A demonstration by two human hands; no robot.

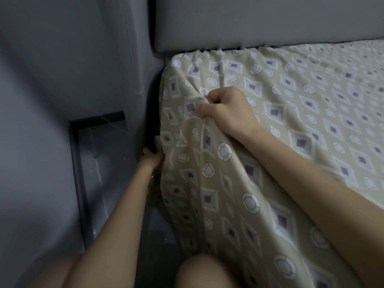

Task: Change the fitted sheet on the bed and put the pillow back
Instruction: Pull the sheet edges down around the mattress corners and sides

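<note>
A beige fitted sheet point(291, 104) printed with diamonds and circles covers the mattress and hangs over its near-left corner. My right hand point(226, 109) grips a bunched fold of the sheet on top of that corner. My left hand point(151, 160) reaches low into the dark gap beside the mattress and holds the sheet's lower edge, its fingers partly hidden by the cloth. No pillow is in view.
A grey padded headboard point(259, 21) stands behind the mattress. A grey wall point(52, 69) closes the left side, leaving a narrow strip of dark glossy floor point(104, 173). My bare knees point(199, 271) show at the bottom.
</note>
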